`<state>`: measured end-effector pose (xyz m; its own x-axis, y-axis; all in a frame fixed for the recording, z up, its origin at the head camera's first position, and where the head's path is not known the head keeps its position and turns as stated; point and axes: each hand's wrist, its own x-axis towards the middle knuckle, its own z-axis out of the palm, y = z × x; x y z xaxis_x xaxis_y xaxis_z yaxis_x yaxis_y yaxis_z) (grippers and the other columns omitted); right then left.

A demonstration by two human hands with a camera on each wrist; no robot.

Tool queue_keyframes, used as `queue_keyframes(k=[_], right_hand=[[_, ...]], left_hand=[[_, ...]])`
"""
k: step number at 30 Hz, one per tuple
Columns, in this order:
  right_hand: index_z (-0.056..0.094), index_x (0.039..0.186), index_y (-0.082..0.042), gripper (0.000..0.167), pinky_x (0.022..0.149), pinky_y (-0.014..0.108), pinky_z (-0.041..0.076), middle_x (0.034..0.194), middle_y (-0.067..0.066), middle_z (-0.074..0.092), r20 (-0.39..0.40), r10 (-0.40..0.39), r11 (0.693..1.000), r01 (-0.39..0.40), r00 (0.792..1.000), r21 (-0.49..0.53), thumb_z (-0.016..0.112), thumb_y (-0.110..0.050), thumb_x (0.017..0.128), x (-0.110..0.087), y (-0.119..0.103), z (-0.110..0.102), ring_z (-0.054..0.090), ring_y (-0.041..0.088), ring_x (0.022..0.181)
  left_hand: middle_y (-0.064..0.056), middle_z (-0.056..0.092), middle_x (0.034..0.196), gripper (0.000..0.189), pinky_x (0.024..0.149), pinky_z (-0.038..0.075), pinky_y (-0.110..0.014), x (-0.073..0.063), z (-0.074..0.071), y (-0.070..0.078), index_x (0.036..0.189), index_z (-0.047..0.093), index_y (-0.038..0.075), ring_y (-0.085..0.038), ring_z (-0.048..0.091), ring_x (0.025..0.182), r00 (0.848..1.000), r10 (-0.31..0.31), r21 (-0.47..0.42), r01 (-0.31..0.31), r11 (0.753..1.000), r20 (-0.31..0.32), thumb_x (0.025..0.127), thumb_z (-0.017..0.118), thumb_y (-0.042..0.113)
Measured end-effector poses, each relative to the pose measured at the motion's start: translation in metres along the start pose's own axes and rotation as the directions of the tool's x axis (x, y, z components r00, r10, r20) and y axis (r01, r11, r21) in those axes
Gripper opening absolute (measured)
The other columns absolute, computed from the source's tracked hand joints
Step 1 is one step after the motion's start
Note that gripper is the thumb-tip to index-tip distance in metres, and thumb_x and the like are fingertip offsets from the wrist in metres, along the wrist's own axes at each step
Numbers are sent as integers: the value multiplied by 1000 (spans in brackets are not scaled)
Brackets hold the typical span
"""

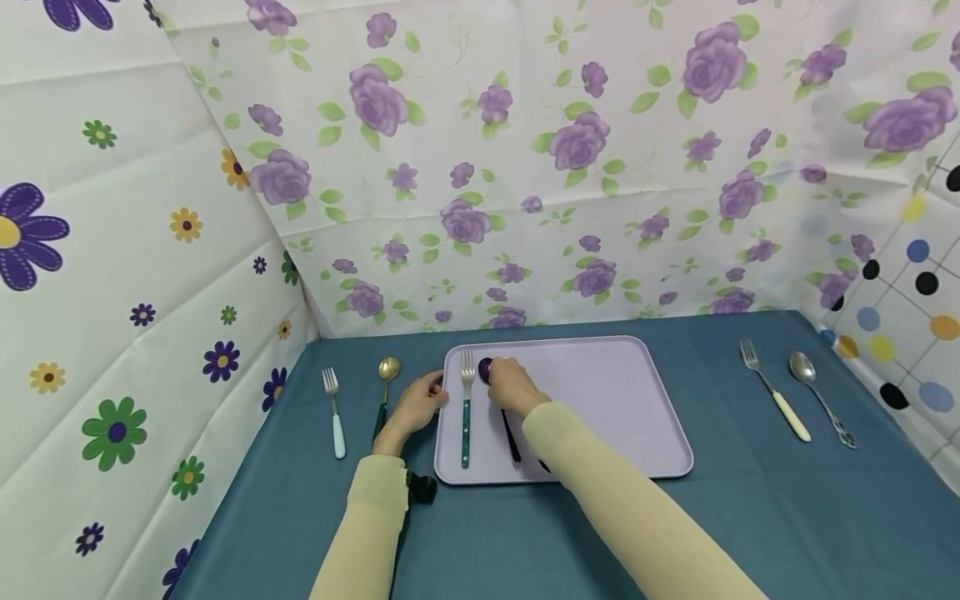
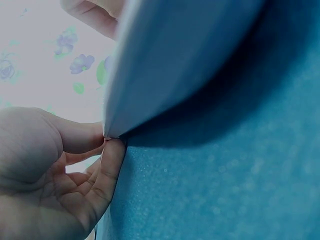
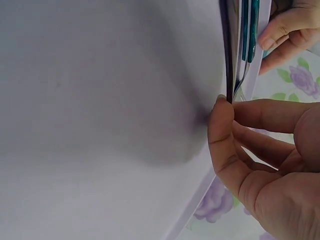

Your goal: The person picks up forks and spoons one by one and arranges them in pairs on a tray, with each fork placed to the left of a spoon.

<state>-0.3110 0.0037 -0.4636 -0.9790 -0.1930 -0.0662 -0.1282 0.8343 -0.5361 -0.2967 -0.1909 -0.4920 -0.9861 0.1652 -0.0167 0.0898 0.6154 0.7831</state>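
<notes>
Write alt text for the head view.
Right hand pinching a dark spoon beside a green-handled fork on a lilac tray; left hand gripping the tray's left edge. Forks and spoons lie either side on blue tablecloth.

we're sweeping left to right over the blue table covering [image 1: 750,500]: there's a fork with a pale blue handle [image 1: 336,417], then a gold-bowled spoon [image 1: 383,407], and we reach the lilac tray [image 1: 600,400], big in the middle! well apart on the right, we pick out a cream-handled fork [image 1: 777,397], a silver spoon [image 1: 821,400] just beside it.
</notes>
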Motion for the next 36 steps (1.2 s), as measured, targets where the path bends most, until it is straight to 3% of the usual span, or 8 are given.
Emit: queue_keyframes(k=[6, 16, 36], right_hand=[[56, 70, -5, 25, 65, 38, 54, 81, 15, 64, -37, -11, 1000, 11, 999, 4, 64, 8, 89, -1, -1, 2, 60, 26, 71], [66, 90, 5, 5, 68, 39, 56, 89, 20, 68, -82, 10, 999, -8, 997, 34, 64, 9, 89, 2, -3, 9, 63, 28, 74], [66, 90, 5, 5, 72, 45, 56, 95, 25, 68, -129, 0, 999, 6, 992, 52, 64, 9, 90, 1, -8, 15, 65, 33, 80]], left_hand=[[-11, 59, 99, 49, 81, 50, -37, 0, 2, -1, 151, 48, -6, -22, 58, 88, 999, -34, -10, 34, 999, 5, 104, 57, 3], [-10, 58, 98, 48, 80, 50, -37, 2, 2, -3, 150, 48, -6, -21, 58, 88, 999, -31, -2, 31, 1000, 6, 104, 56, 3], [-11, 58, 99, 48, 80, 50, -37, 1, 1, -2, 150, 49, -7, -22, 58, 88, 1000, -27, -8, 27, 1000, 1, 104, 58, 3]])
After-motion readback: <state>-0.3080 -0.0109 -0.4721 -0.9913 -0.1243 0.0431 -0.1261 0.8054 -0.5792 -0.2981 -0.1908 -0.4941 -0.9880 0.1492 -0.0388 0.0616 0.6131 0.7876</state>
